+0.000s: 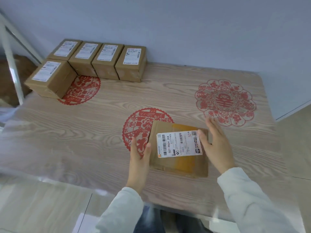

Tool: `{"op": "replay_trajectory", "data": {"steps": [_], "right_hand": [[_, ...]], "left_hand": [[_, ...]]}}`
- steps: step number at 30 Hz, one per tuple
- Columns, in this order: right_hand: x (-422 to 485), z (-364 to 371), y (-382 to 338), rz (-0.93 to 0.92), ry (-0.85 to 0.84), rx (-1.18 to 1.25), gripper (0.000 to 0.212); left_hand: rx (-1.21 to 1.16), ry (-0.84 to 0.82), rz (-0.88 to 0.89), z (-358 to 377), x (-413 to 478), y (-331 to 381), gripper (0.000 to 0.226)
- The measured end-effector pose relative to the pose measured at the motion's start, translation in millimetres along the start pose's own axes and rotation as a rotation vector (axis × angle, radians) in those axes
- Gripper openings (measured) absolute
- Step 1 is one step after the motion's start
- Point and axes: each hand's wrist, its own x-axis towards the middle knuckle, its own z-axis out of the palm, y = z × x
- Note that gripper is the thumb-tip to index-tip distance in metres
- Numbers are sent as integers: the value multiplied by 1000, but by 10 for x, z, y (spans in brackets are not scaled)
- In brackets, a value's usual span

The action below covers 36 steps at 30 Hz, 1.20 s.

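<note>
A brown cardboard parcel [180,165] with a white shipping label [179,144] on top lies on the wooden table [84,140], near its front edge. My left hand [139,158] presses flat against the parcel's left side, thumb on the top edge. My right hand [216,145] lies against its right side with straight fingers, thumb resting on the label's corner. Neither hand curls round the parcel.
Several similar labelled parcels [101,61] stand in a row at the table's far left by the wall, one more [50,79] in front of them. Red paper-cut decorations [225,102] lie under the table's clear cover. A white metal frame [11,61] rises at left.
</note>
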Motion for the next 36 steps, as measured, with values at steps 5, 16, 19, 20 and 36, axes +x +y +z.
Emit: {"op": "replay_trajectory", "data": {"steps": [5, 16, 19, 20, 36], "right_hand": [[185, -313, 400, 48, -93, 230, 54], [465, -230, 735, 126, -453, 386, 55], [524, -165, 677, 116, -508, 383, 56], [543, -152, 679, 116, -511, 387, 57], [486, -181, 782, 111, -459, 433, 28]], "left_hand": [[-128, 172, -148, 368, -477, -179, 82], [-357, 173, -422, 1511, -1156, -157, 92], [-395, 153, -422, 1626, -1124, -150, 93], [-416, 152, -420, 1649, -1096, -139, 95], [-448, 167, -309, 1612, -850, -228, 11]]}}
